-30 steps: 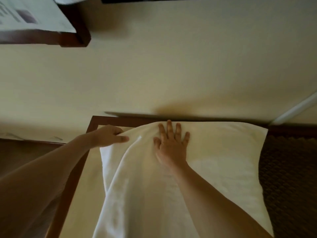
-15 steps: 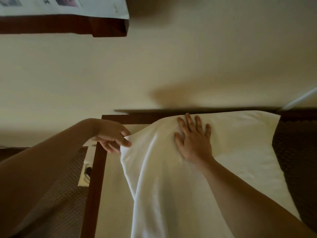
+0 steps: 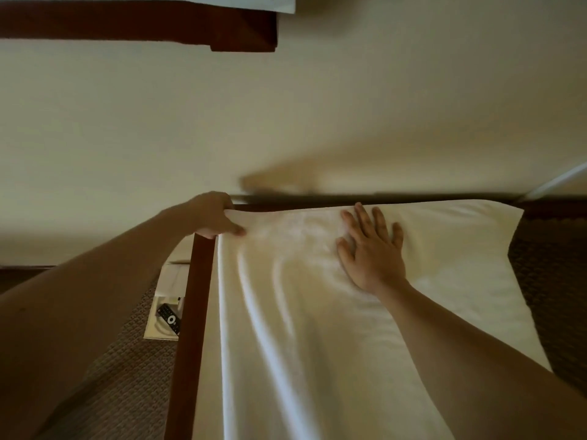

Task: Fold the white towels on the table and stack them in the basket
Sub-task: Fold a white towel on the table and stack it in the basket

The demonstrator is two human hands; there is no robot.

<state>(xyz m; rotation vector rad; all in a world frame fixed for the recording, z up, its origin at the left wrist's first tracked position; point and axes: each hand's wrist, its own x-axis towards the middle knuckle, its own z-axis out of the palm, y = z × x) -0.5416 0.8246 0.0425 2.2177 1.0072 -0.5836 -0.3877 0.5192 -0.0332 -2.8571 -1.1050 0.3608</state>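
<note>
A white towel (image 3: 317, 328) lies spread over the table (image 3: 190, 312), which has a dark wooden rim, and covers most of its top. My left hand (image 3: 216, 217) grips the towel's far left corner at the table's back left corner, thumb on top of the cloth. My right hand (image 3: 371, 249) lies flat on the towel near its far edge, fingers straight and spread. Soft wrinkles run from the left corner toward me. No basket is in view.
A cream wall (image 3: 286, 122) rises right behind the table. A dark wooden shelf (image 3: 158, 30) hangs on it at the top left. On the carpet left of the table lies a remote control (image 3: 170, 319) on white papers. Dark patterned carpet (image 3: 556, 281) shows to the right.
My left hand has pulled the towel's left corner out to the table's back left corner, spreading the cloth flatter. My right hand stays flat on the towel near its far edge.
</note>
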